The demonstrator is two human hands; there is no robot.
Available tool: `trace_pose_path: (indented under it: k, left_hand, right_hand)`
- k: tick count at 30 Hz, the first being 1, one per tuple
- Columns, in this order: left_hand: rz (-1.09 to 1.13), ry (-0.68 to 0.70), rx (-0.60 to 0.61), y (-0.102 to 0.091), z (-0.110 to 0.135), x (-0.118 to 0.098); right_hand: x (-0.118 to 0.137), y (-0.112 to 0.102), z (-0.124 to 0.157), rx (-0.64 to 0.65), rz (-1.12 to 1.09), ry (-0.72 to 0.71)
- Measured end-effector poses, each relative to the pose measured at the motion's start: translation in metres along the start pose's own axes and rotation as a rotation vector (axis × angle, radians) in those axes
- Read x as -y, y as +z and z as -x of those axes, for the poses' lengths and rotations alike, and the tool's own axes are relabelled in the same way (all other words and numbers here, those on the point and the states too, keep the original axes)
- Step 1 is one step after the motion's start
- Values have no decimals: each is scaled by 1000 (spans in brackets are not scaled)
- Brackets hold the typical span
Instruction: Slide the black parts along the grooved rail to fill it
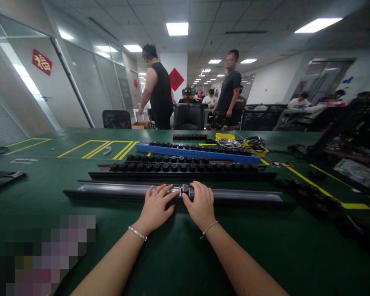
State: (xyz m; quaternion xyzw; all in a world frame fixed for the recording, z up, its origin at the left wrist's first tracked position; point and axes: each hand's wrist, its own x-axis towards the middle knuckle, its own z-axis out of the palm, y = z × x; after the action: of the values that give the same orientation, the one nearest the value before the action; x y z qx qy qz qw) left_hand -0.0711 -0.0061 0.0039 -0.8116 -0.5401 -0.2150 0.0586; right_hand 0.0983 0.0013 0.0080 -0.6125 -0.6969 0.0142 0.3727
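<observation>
A long grey metal rail [117, 189] in a black holder lies across the green table in front of me. My left hand [156, 205] rests on the rail with its fingers stretched flat along it. My right hand [200, 203] is curled over the rail just to the right, fingers pinched on a small black clip part [185, 190] sitting on the rail. Both wrists wear thin bracelets. Behind the rail lies a black rack [181, 167] lined with several round black parts.
A blue rack [200, 151] with more black parts sits farther back, beside a metal bowl [228, 142] and a yellow box. A dark crate [351, 152] stands at right. Two people stand beyond the table near office chairs. Yellow tape lines mark the table.
</observation>
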Motion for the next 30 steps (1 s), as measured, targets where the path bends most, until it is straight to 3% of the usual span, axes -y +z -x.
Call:
trace_pose_path:
  k: [10, 30]
  left_hand:
    - [-14, 2, -19, 2, 1, 1]
    - [-17, -2, -25, 2, 0, 1]
  right_hand:
    - [8, 11, -5, -31, 23, 75]
    - [-10, -1, -5, -59, 68, 64]
